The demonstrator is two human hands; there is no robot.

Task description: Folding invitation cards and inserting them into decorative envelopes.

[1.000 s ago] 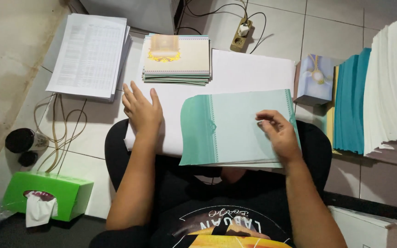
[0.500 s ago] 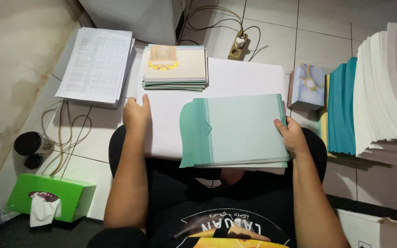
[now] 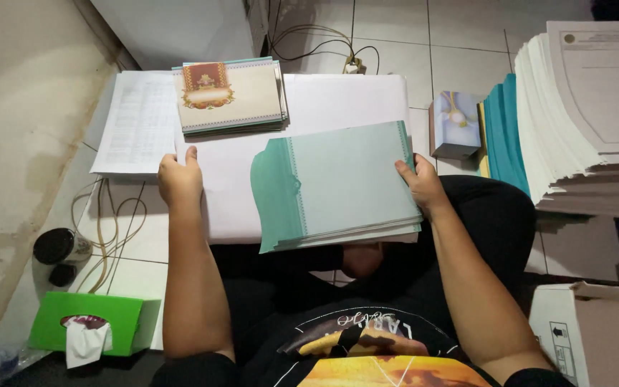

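A stack of pale green folded card covers [image 3: 338, 186] with a darker teal flap on the left lies on my lap, over a large white sheet [image 3: 324, 107]. My right hand [image 3: 417, 183] grips the stack's right edge. My left hand [image 3: 179, 179] holds the left edge of the large white sheet, fingers curled over it. Beyond the sheet sits a pile of beige cards [image 3: 229, 97] with an ornate printed header.
A printed list sheet [image 3: 134, 125] lies far left. At right stand a small box [image 3: 454, 123], teal sheets [image 3: 506, 136] and a tall white paper stack [image 3: 589, 115]. A green tissue box [image 3: 94, 324], a dark jar [image 3: 59, 246], cables [image 3: 109, 229] and a carton [image 3: 596, 330] surround me.
My left hand slid from the white sheet's top to its left edge. My right hand moved from the green stack's top to its right edge. The view shifted.
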